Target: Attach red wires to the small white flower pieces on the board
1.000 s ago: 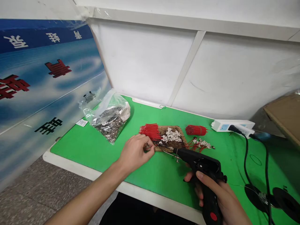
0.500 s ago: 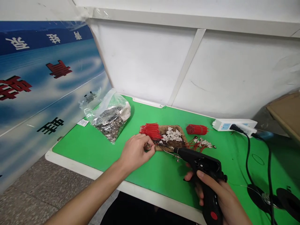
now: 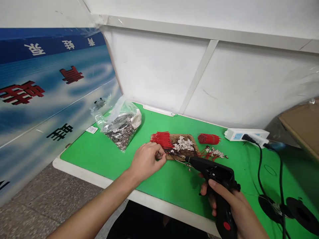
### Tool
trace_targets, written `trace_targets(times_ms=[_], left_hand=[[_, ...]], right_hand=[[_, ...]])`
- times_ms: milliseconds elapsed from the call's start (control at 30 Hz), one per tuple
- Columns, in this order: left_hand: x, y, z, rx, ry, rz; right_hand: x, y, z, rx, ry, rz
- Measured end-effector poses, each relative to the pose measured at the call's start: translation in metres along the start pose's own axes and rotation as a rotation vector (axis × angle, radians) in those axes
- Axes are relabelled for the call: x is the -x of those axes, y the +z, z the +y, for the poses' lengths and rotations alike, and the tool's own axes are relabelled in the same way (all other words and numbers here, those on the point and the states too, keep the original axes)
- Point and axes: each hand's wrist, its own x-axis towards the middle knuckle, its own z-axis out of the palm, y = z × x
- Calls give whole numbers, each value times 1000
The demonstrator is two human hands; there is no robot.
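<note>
Soldering gun (image 3: pixel 203 166): being gripped at its black handle by the right hand (image 3: pixel 240 209), while its metal tip (image 3: pixel 178 156) is being held at the front part of a brown board, near the left fingertips.
Right fingers: being curled around the handle, with the thumb being laid along its side.
Left hand (image 3: pixel 147 159): being held at the front left corner of the board, with thumb and forefinger being pressed together at the tips; whether anything is being pinched there cannot be told.
Brown board (image 3: pixel 175 136): being partly covered by the left hand and lying flat on the green table (image 3: pixel 171 186).
Loose red wires (image 3: pixel 160 139): being carried side by side on the left part of the board, just beyond the left hand.
Metal pieces (image 3: pixel 184 144): being borne in a scattered heap on the board, just right of those wires.
Wire bundle (image 3: pixel 208 138): being kept together beyond the board's right side.
Wires with metal ends (image 3: pixel 214 152): being gathered in a loose pile between the bundle and the gun.
Plastic bag (image 3: pixel 127 108): being filled partway by small metal parts (image 3: pixel 122 136), well left of the board.
Power strip (image 3: pixel 230 134): being occupied by black plugs (image 3: pixel 249 138) at the back right.
</note>
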Motion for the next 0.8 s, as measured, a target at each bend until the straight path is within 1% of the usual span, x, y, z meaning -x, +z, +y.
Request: trace_targets(times_ms=[167,333,500,633,733,800], left_hand=[[0,1,0,-1,-1,1],[-1,1,0,-4,-6,1],[-1,1,0,-7,-2,-3],[0,1,2,-10,-8,-7],[0,0,2,-8,-11,-6],[0,0,2,-10,-12,-5]], right_hand=[[-1,0,-2,0,-17,11],[-1,0,-2,-30,35,20],[-2,1,0,-73,46,22],[-3,-1,2,-83,9,13],[-4,1,4,-85,8,-5],[-5,2,7,-140,1,-19]])
